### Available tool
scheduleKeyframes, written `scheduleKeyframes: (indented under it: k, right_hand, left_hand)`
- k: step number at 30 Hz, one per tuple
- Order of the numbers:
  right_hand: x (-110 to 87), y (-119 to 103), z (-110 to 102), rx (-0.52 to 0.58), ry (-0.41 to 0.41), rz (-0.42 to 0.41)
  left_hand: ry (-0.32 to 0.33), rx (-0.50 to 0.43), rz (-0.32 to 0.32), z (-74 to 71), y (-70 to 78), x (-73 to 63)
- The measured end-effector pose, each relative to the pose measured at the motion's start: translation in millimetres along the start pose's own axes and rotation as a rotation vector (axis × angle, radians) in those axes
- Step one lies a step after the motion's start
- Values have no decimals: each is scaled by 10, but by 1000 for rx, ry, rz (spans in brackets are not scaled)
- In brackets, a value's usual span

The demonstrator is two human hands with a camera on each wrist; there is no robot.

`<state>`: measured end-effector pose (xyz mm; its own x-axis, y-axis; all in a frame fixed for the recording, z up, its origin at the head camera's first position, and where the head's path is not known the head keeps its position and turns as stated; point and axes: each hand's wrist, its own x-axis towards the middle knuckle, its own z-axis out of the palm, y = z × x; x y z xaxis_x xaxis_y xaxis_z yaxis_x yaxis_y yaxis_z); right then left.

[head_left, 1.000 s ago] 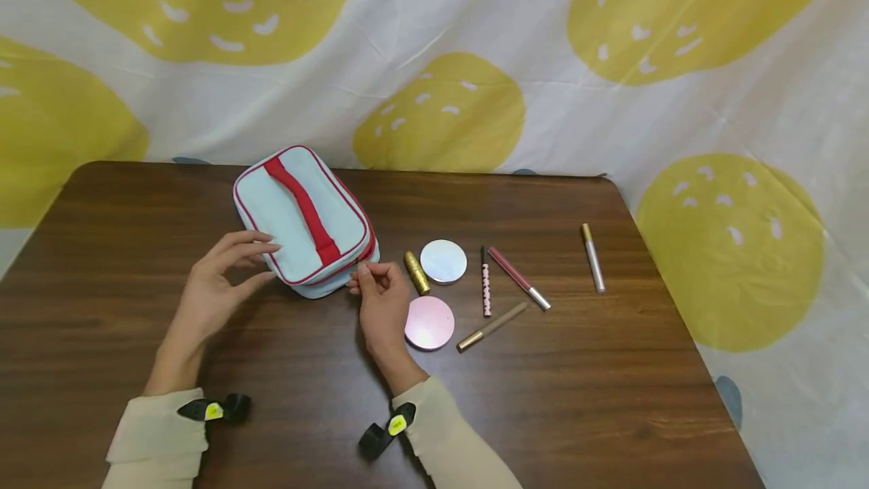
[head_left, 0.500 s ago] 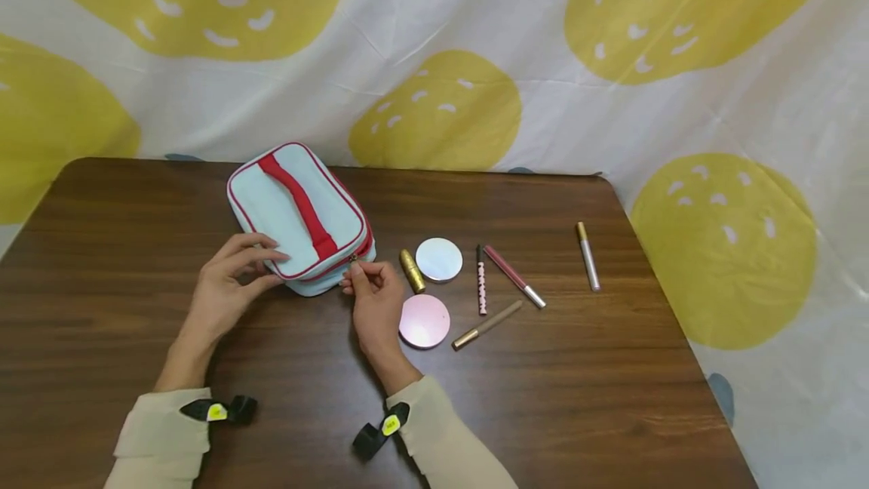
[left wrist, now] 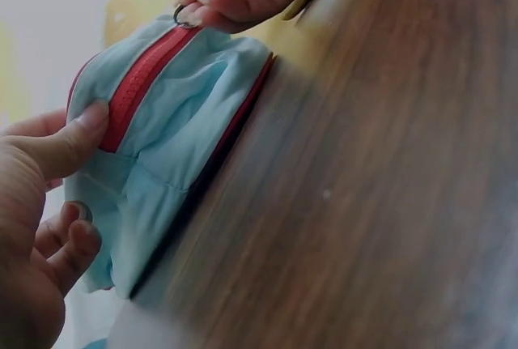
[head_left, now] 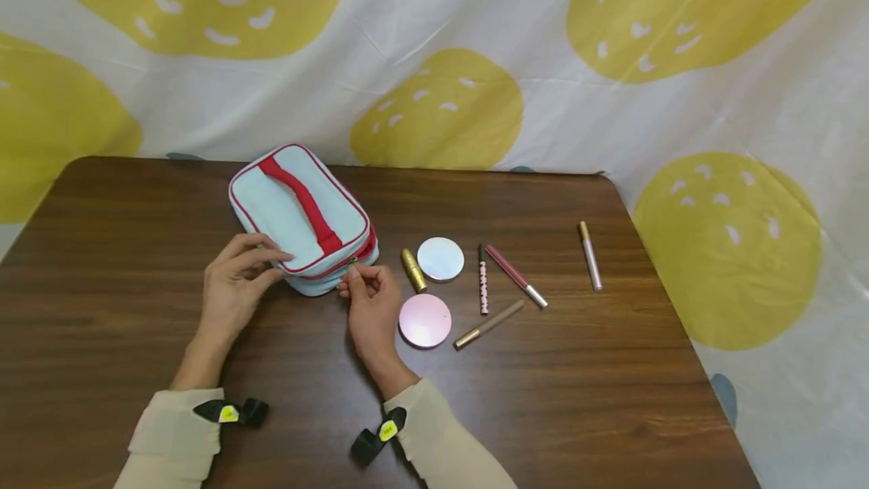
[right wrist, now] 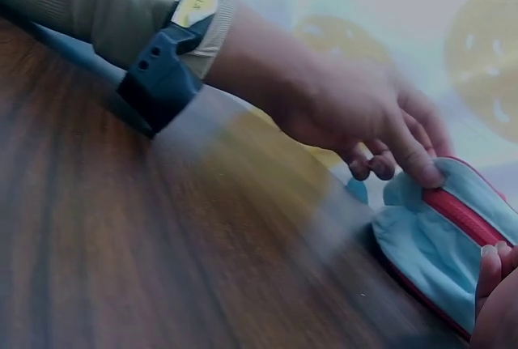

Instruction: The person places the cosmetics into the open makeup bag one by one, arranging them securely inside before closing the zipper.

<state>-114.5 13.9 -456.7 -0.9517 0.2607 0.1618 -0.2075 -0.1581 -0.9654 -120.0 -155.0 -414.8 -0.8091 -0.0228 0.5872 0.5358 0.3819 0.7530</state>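
A light blue cosmetic bag (head_left: 274, 210) with red piping and a red top handle (head_left: 303, 201) lies at the left of the table. My left hand (head_left: 234, 289) holds its near left corner. In the left wrist view the thumb presses the side by the red zipper (left wrist: 144, 82), and the other fingertips lie over the top. At the near right corner my right hand (head_left: 375, 312) pinches the zipper pull (left wrist: 180, 15) between thumb and fingers. Behind that pull, on the right side, the red zipper looks parted. What the bag holds is hidden.
Right of the bag lie a gold lipstick tube (head_left: 413, 270), a white round compact (head_left: 440, 259), a pink one (head_left: 425, 321), and several slim cosmetic tubes and pencils (head_left: 516, 276). A silver-and-gold tube (head_left: 590, 256) lies farther right. A patterned cloth (head_left: 434, 108) hangs behind the table.
My left hand has moved right, its thumb and fingers closing on the bag's near corner. My right hand has shifted slightly left along the front edge with the zipper pull.
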Motion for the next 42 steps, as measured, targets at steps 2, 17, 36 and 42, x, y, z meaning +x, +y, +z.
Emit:
scheduleKeyframes:
  k: [2, 17, 36, 42]
  right_hand:
    - [-19, 3, 13, -5, -8, -7]
    - [-149, -55, 90, -3, 0, -33]
    - [-212, -27, 123, 18, -85, -148]
    - [-178, -35, 110, 20, -72, -157]
  left_hand:
    - [18, -1, 3, 15, -10, -8]
    - [161, 37, 53, 193, -13, -33]
    - [-91, 42, 66, -21, -298, 1]
    - [-96, 113, 31, -91, -372, 11]
